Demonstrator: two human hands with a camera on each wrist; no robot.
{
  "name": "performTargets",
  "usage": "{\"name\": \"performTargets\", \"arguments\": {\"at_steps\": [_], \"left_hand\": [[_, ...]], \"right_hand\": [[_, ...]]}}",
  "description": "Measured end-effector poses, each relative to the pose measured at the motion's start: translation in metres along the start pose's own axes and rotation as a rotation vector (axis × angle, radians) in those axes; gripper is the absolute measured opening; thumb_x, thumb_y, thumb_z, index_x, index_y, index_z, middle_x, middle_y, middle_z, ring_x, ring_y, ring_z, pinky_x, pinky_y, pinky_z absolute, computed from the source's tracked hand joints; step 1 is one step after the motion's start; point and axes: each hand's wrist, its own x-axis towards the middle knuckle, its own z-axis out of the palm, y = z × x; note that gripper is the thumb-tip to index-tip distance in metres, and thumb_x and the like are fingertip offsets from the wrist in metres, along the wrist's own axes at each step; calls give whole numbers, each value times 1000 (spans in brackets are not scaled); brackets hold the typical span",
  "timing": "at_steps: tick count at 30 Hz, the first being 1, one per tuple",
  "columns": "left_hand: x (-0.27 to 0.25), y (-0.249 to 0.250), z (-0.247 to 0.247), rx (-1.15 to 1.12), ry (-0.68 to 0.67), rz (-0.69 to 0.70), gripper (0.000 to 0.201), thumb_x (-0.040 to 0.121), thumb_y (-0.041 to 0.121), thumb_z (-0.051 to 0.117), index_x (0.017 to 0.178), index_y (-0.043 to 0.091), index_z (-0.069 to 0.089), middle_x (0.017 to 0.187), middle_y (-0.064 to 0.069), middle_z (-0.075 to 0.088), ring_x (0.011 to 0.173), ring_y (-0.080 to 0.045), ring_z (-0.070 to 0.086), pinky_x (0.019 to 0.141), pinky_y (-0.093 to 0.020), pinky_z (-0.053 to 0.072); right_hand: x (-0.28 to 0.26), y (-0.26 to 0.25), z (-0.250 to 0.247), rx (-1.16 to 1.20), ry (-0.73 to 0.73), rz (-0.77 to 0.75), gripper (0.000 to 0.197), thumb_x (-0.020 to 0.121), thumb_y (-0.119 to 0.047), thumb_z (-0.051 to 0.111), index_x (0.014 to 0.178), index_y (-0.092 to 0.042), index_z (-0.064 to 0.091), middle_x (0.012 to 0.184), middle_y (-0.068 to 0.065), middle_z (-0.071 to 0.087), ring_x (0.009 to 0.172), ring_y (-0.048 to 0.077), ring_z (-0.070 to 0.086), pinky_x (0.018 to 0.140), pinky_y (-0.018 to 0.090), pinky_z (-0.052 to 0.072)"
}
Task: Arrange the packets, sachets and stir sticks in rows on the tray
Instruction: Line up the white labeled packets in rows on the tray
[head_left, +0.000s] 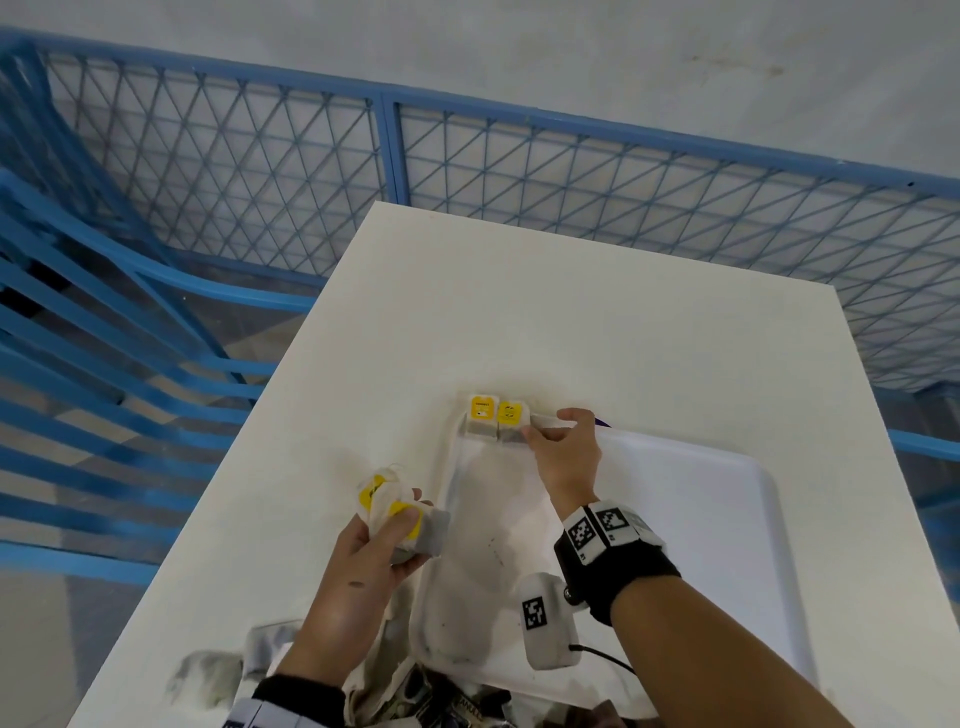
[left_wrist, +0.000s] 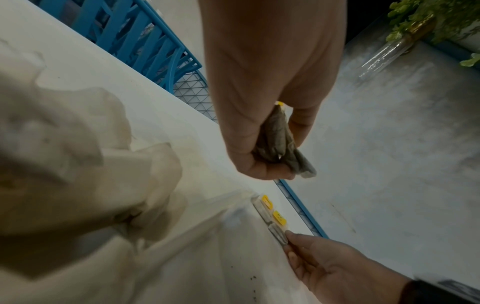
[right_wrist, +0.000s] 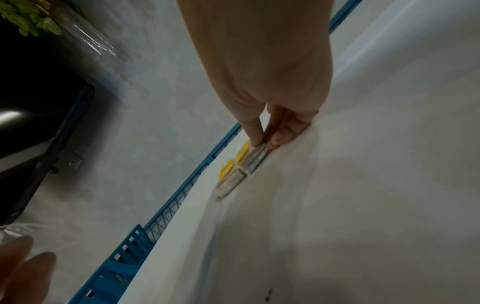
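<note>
A white tray (head_left: 691, 519) lies on the white table (head_left: 597, 312). Two tea bags with yellow tags sit side by side at the tray's far left corner: the left one (head_left: 480, 418) (right_wrist: 231, 181) lies free. My right hand (head_left: 543, 425) (right_wrist: 262, 142) pinches the right edge of the second tea bag (head_left: 510, 423) (right_wrist: 255, 160) (left_wrist: 278, 232) between thumb and fingers. My left hand (head_left: 410, 525) (left_wrist: 280, 148) hovers left of the tray and grips a bunch of tea bags (head_left: 384, 496) (left_wrist: 279, 139) with yellow tags.
A heap of packets and sachets (head_left: 447, 699) and a crumpled white bag (head_left: 374, 670) lie at the table's near edge. A blue mesh fence (head_left: 519, 182) and blue chair (head_left: 104, 312) stand beyond the table. A plant in a glass (left_wrist: 415, 30) stands farther off.
</note>
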Motion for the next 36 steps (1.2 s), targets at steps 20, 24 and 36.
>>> {"name": "performTargets", "arguments": {"at_steps": [20,24,36], "left_hand": [[-3,-2,2,-33,-20,46,30,91,12,51,120,5,56,117,-11,65,108,-20,63,77,-25,57],[-3,-1,4,-27,-37,69,19,90,13,54,104,3,60,101,-8,65,92,-11,67,69,-21,56],[2,-1,6,89,-57,146,53,76,46,70,97,-3,61,85,-15,61,86,-22,62,75,-26,55]], "right_hand": [[1,3,3,-109,-31,-64,36,84,-13,64,113,-5,44,63,-7,54,68,15,53,60,18,40],[-14,-7,0,-67,-71,-78,25,87,-19,61,108,-13,48,71,-7,54,66,6,53,59,14,41],[-93,-26,-18,98,-829,-65,6,84,-14,67,87,-11,62,77,-4,63,66,8,58,58,20,47]]}}
